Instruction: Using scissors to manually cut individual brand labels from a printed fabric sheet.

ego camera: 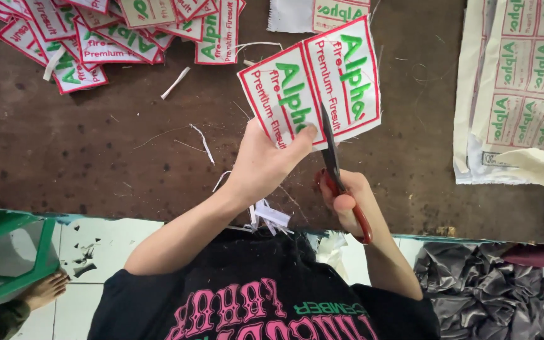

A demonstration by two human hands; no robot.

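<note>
My left hand (266, 160) pinches a strip of two joined white cloth patches (313, 82) with red borders and green lettering, held up over the brown table (96, 145). My right hand (347, 201) grips red-handled scissors (334, 167). Their dark blades point upward into the bottom edge of the strip, along the line between the two patches. My thumb rests on the left patch, close to the blades.
A heap of cut patches (96, 31) lies at the table's far left. An uncut sheet of patches (524, 82) hangs at the right. White cloth trimmings (269, 214) lie by the near edge. A green stool (7, 252), a person's bare foot (45, 289) and dark crumpled fabric (486, 289) are on the floor.
</note>
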